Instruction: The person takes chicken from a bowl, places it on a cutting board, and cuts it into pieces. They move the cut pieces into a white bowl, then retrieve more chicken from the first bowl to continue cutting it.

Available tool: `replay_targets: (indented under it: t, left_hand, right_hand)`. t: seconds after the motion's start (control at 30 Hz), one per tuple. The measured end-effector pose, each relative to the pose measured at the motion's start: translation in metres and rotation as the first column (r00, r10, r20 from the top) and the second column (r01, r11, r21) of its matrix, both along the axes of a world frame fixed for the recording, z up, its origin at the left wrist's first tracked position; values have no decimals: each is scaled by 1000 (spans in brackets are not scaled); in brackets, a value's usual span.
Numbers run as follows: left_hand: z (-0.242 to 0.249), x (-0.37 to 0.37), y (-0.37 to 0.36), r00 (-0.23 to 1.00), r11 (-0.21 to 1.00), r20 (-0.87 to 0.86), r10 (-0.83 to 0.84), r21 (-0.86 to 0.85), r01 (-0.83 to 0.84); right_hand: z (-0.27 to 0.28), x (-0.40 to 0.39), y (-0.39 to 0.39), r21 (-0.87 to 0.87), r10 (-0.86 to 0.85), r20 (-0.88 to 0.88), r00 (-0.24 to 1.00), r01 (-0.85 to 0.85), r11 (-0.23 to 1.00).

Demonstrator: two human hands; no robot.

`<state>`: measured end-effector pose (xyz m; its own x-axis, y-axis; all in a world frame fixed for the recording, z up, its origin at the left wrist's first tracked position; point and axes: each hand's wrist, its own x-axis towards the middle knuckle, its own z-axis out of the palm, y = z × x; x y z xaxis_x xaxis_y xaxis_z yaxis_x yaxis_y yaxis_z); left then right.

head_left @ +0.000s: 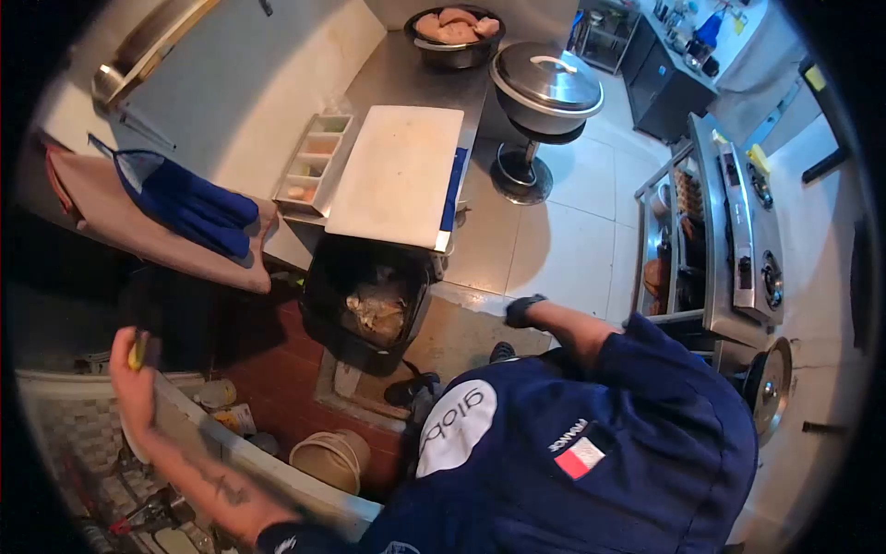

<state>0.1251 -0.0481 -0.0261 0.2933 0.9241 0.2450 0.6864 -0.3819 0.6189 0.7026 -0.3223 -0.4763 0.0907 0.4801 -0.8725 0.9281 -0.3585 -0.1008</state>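
My left hand [134, 383] reaches out at the lower left, beside the sink's edge, with the arm stretched. Its fingers are closed around a slim yellow-handled object [138, 351]; the rest of that object is dark and blurred, and I cannot tell its kind. My right arm is bent away from my body at the centre right. A dark band or glove [525, 311] covers its end, and the fingers of my right hand are hidden. Left of centre stands a black bin [317, 309] with food scraps and plastic inside, below the white cutting board [397, 175].
A divided tray [317, 162] sits beside the board. Behind are a bowl of raw meat [457, 32] and a lidded pot [546, 78] on a stand. Blue cloth [185, 198] hangs left. A bucket [329, 460] stands below; a gas stove [752, 222] is right.
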Motion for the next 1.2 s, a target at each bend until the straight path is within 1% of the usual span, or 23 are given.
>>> replay_targets:
  t: [0.03, 0.07, 0.1, 0.13, 0.17, 0.2, 0.23, 0.33, 0.37, 0.4, 0.43, 0.5, 0.57, 0.7, 0.77, 0.8, 0.87, 0.9, 0.97, 1.03, 1.1, 1.17, 1.2]
  left_hand:
    - [-6, 21, 6, 996, 994, -8, -90, 66, 90]
    - [-19, 56, 5, 996, 990, -44, -79, 112, 83]
    - [-47, 101, 2, 996, 985, -60, -67, 158, 76]
    - [-90, 135, 10, 995, 991, 22, -102, 89, 100]
    - [-113, 182, 2, 997, 995, -70, -40, -91, 33]
    - [-156, 216, 1, 989, 995, -140, -55, -86, 43]
    - [-196, 238, -4, 995, 956, 12, -99, -276, 98]
    - [-278, 286, -17, 987, 908, -37, -157, -399, 130]
    - [-291, 300, -20, 987, 904, -40, -156, -408, 127]
    - [-269, 322, -29, 977, 913, -111, -180, -389, 124]
    - [-270, 332, -24, 977, 910, -116, -178, -397, 118]
    - [-276, 349, -10, 977, 904, -130, -171, -415, 103]
    - [-281, 368, 4, 979, 906, -149, -139, -418, 65]
    - [-339, 403, 48, 995, 960, -83, -57, -279, 31]
    - [-361, 418, 65, 997, 940, -27, -75, -335, 61]
    - [-366, 423, 70, 998, 958, -16, -57, -282, 50]
    - [-374, 427, 69, 1000, 984, 6, -3, -176, 5]
    - [-377, 423, 63, 990, 980, -31, 135, -140, -138]
    - [-387, 414, 55, 912, 913, -90, 400, -40, -405]
    - [-399, 407, 55, 814, 776, -33, 580, -282, -565]
    - [-410, 402, 48, 697, 628, 41, 716, -474, -617]
    - [-411, 404, 39, 642, 625, 240, 728, -617, -478]
    - [-410, 407, 34, 592, 628, 336, 733, -669, -398]
  right_hand:
    - [21, 18, -18, 12, 50, 19, 999, -51, 999]
    - [44, 28, -30, 25, 2, 35, 999, -3, 1000]
    - [72, 45, -43, -6, -200, 12, 980, 200, 980]
    - [107, 58, -57, -63, -463, -24, 886, 461, 885]
    - [75, 83, -86, 80, -561, -134, 817, 573, 816]
    - [13, 114, -112, 232, -519, -204, 830, 556, 798]
    - [-5, 132, -124, 212, -562, -243, 791, 608, 765]
    - [-15, 157, -141, 192, -647, -372, 666, 737, 648]
    - [-28, 166, -140, 177, -675, -442, 591, 795, 580]
    - [-24, 172, -135, 152, -694, -506, 512, 845, 513]
    - [-20, 178, -130, 117, -719, -525, 456, 875, 469]
    - [18, 179, -103, 38, -762, -554, 336, 924, 380]
    - [13, 194, -84, 47, -752, -557, 352, 918, 394]
    - [7, 229, -31, 92, -754, -519, 404, 903, 421]
    - [0, 244, -6, 210, -687, -498, 530, 842, 497]
    - [0, 257, 7, 274, -645, -476, 598, 797, 538]
    - [4, 277, 49, 367, -601, -518, 609, 792, 487]
    - [10, 276, 69, 396, -579, -540, 611, 791, 466]
    - [47, 283, 134, 378, -499, -599, 627, 770, 514]
    - [72, 282, 210, 360, -452, -644, 617, 767, 532]
    - [97, 276, 288, 531, -237, -549, 802, 553, 642]
    - [68, 277, 356, 697, -7, -458, 889, 364, 618]
    - [56, 278, 382, 803, 82, -363, 928, 267, 532]
